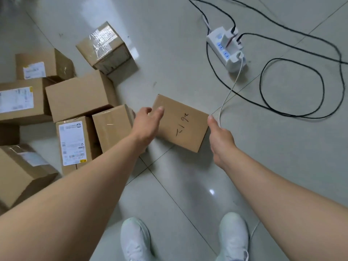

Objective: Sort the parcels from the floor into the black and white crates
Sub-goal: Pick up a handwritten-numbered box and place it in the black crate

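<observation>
Brown parcel (181, 123) with black handwriting on top, middle of the tiled floor (263, 157); whether resting or just lifted, not clear. Left hand (148, 125) at its 9 o'clock edge, fingers spread wide, thumb over the top face. Right hand (220, 136) at its 3 o'clock corner, thumb straight against the edge, other fingers hidden, grip impossible to tell. More parcels (79, 95) heaped at 9 o'clock; white power strip (227, 51) with black cables (260, 85) at 1 o'clock; white shoes (135, 240) at 6 o'clock.

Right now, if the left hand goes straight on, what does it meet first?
The left hand would meet the marked box first. Its fingers overlap the box's left edge, though contact is unclear.
</observation>
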`<state>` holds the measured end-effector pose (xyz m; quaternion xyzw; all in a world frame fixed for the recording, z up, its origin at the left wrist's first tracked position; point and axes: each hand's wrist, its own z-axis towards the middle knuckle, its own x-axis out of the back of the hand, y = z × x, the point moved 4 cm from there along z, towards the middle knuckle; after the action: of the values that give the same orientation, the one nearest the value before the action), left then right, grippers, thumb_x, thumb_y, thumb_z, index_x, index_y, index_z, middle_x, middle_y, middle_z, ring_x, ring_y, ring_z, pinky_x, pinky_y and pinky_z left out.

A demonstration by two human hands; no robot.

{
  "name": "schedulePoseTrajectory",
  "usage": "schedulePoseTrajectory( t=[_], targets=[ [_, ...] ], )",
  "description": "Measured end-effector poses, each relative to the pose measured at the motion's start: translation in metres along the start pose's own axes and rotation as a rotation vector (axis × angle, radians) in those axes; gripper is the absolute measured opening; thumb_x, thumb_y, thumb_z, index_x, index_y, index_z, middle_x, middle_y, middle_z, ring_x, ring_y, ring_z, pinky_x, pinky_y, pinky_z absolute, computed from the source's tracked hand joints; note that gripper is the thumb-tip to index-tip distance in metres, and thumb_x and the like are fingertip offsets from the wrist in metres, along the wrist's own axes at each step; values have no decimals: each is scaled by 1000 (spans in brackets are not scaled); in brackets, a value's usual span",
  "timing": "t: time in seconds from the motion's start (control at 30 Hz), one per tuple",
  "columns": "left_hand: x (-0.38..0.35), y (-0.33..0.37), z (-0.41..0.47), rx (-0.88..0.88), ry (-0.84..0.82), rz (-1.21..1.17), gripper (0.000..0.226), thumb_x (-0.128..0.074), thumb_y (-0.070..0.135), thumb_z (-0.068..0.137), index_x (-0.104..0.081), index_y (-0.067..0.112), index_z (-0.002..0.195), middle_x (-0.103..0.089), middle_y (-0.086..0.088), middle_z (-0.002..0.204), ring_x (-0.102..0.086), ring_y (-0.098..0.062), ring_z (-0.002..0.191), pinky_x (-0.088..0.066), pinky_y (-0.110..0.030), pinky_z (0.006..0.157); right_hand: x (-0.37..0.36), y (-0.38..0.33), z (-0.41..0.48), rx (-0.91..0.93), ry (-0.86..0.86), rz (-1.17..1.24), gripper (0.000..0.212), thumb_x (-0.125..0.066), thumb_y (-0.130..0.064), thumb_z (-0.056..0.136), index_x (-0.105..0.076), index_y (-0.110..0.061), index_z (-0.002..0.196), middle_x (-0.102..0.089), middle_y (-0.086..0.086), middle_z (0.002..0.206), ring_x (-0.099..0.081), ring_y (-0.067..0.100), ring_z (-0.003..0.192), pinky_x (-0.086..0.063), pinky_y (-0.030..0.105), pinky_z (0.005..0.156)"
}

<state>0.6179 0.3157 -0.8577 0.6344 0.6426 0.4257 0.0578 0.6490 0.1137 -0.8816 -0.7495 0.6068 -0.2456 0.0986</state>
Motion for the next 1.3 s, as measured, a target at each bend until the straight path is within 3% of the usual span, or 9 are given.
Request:
schedulePoseTrajectory(
  t=[0.13, 0.27, 0.4, 0.53, 0.67, 0.77, 0.83, 1.13, 1.3],
  targets=[
    [-18, -20, 34, -14, 37, 25, 58, -51, 40, 94, -38, 5, 138, -46, -5, 132, -44, -11, 102, -31, -14, 77, -17, 21, 39, -70, -18, 2, 83, -48, -67, 84, -32, -13, 145, -39, 1, 148, -38, 23, 134, -28, 38, 108],
    [-27, -34, 58, 66, 4, 58, 52, -46, 47, 94, -48, 6, 126, -54, -6, 122, -47, -18, 98, -30, -21, 77, -32, 29, 55, -123, -89, 34, 82, -48, -72, 81, -39, -19, 143, -50, -4, 140, -48, 20, 126, -31, 34, 102],
    [-19, -27, 53, 99, 13, -5, 51, -46, 47, 93, -56, 3, 116, -54, -3, 104, -50, -16, 85, -33, -21, 60, -30, 12, 46, -88, -66, 24, 84, -49, -72, 81, -37, -16, 144, -47, -2, 143, -46, 21, 129, -29, 38, 108],
    [11, 10, 27, 107, 24, -97, 41, -47, 46, 93, -60, 9, 106, -60, -6, 111, -56, -22, 96, -42, -28, 78, -16, -31, 6, -7, -27, -13, 78, -50, -69, 82, -45, -14, 137, -54, 1, 133, -53, 23, 117, -40, 36, 100],
    [70, 67, -11, 114, 79, -140, 45, -46, 49, 93, -65, 10, 105, -57, -10, 118, -55, -28, 105, -45, -37, 96, -8, -96, -56, 50, -24, -51, 78, -49, -72, 80, -49, -14, 132, -58, 4, 126, -57, 28, 113, -46, 46, 99],
    [124, 116, -53, 69, 135, -276, 28, -53, 46, 91, -63, 20, 93, -59, 8, 90, -52, -7, 78, -40, -23, 65, -3, -148, -117, 125, 11, -111, 78, -44, -72, 82, -50, -11, 129, -58, 6, 124, -56, 30, 111, -46, 47, 98],
    [161, 147, -86, 50, 162, -355, 29, -56, 46, 90, -63, 19, 94, -57, 13, 83, -49, -1, 74, -34, -21, 58, 0, -183, -165, 183, 16, -153, 74, -43, -70, 84, -53, -10, 126, -58, 7, 121, -57, 30, 108, -48, 44, 95],
    [332, 258, -236, -8, 335, -621, 37, -62, 48, 84, -65, 13, 97, -63, 5, 90, -56, -7, 77, -43, -24, 65, 5, -326, -401, 556, -28, -192, 56, -53, -64, 83, -44, -15, 109, -55, -1, 99, -57, 22, 95, -51, 42, 84],
    [424, 300, -321, -79, 404, -664, 30, -62, 50, 83, -61, 20, 82, -62, 4, 84, -56, -13, 74, -44, -29, 64, -7, -370, -523, 708, -68, -160, 54, -55, -62, 83, -47, -13, 104, -55, 0, 97, -55, 15, 83, -39, 28, 59]
  ],
)
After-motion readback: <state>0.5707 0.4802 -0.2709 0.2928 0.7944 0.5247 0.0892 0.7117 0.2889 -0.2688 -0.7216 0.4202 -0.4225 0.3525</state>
